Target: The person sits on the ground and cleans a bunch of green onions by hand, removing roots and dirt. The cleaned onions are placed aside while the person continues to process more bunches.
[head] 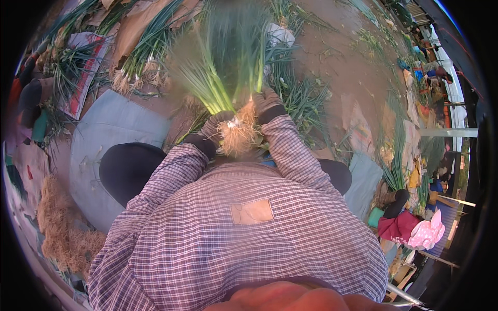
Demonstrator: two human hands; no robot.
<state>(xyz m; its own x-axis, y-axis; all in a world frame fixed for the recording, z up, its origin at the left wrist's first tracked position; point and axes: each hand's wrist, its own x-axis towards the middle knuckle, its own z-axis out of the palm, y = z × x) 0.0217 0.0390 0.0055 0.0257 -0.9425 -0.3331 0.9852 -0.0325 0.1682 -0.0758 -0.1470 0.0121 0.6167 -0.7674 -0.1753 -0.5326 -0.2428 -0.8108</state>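
My left hand point(213, 125), in a dark work glove, is closed round a bunch of spring onions point(216, 91) just above the roots. Their green leaves fan up and to the left. In my right hand point(269, 102), also gloved, is a second bunch of spring onions point(260, 68), with its leaves pointing away from me. The tangled tan roots point(238, 136) of the two bunches hang close together between my hands, in front of my checked shirt. A blur covers part of the leaf tops.
Beyond my left hand lies a heap of spring onions point(149, 50) with roots towards me. Cut leaves point(303, 93) litter the ground at right. A grey-blue sheet point(120, 120) spreads by my left knee, near a pile of roots point(64, 229). Another person point(397, 229) sits at right.
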